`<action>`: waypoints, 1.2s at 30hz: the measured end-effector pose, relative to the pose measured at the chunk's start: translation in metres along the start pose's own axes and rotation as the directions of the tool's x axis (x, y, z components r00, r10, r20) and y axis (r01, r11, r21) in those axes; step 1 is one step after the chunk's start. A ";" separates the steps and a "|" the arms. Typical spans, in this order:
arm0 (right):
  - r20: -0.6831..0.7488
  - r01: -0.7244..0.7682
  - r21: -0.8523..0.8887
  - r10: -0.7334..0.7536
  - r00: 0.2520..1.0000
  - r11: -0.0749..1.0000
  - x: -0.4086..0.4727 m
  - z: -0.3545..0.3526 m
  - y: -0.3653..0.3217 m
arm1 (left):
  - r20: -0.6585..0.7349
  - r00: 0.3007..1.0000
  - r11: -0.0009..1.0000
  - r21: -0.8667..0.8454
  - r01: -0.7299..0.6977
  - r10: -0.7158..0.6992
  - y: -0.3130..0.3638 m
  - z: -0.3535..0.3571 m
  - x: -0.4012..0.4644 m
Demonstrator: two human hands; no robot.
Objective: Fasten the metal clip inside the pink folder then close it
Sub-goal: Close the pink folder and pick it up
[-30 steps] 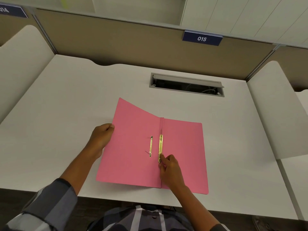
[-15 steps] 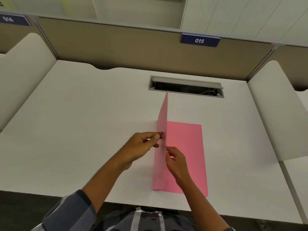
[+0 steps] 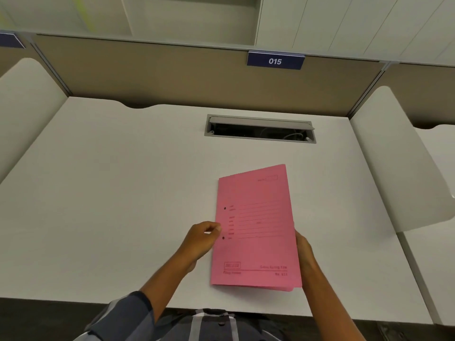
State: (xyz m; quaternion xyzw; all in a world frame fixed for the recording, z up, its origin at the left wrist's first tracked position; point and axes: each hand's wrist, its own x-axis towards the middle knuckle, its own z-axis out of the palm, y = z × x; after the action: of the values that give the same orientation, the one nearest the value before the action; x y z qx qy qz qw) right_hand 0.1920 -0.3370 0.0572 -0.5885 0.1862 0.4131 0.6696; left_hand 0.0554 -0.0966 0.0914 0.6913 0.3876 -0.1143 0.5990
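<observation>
The pink folder (image 3: 257, 232) lies on the white desk (image 3: 123, 193), its printed front cover facing up and folded over, with the cover's far right corner still slightly raised. The metal clip is hidden inside. My left hand (image 3: 202, 239) pinches the folder's left spine edge at mid height. My right hand (image 3: 304, 252) sits at the folder's right edge, fingers tucked behind or under the cover, so its grip is partly hidden.
A grey cable hatch (image 3: 259, 129) is sunk into the desk behind the folder. White side dividers (image 3: 398, 163) flank the desk, and a tan back panel carries a blue "015" sign (image 3: 275, 60). The desk's near edge runs just below the folder.
The folder lay open with the clip showing; my left hand swung the left cover up and over to the right, and now it lies nearly flat on the back cover.
</observation>
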 end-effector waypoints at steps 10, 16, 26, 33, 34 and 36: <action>-0.055 0.074 -0.217 -0.088 0.995 0.973 0.013 -0.057 -0.002 | -0.133 0.988 0.997 -0.006 0.074 -0.074 -0.017 0.012 0.020; -0.209 0.118 -0.524 -0.261 0.942 0.844 0.004 -0.049 -0.007 | -0.151 0.984 0.995 -0.017 0.097 -0.098 -0.018 0.022 0.021; -0.242 -0.077 -0.283 0.007 0.970 0.956 0.013 -0.060 -0.021 | -0.160 0.977 0.989 -0.078 0.127 -0.138 -0.018 0.031 0.021; -0.215 -0.149 -0.228 0.100 0.972 0.962 0.017 -0.063 -0.024 | -0.148 0.975 0.978 -0.151 0.142 -0.164 -0.020 0.033 0.022; -0.209 -0.150 -0.222 0.103 0.972 0.964 0.017 -0.063 -0.024 | -0.146 0.974 0.975 -0.165 0.145 -0.170 -0.019 0.033 0.022; -0.197 -0.154 -0.220 0.110 0.974 0.963 0.017 -0.062 -0.023 | -0.144 0.973 0.969 -0.195 0.151 -0.181 -0.019 0.034 0.022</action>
State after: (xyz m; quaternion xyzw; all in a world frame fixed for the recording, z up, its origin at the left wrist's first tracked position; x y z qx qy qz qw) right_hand 0.2342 -0.3886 0.0452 -0.6849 0.2359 0.4202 0.5465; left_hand 0.0678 -0.1191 0.0552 0.6053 0.5001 -0.0718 0.6151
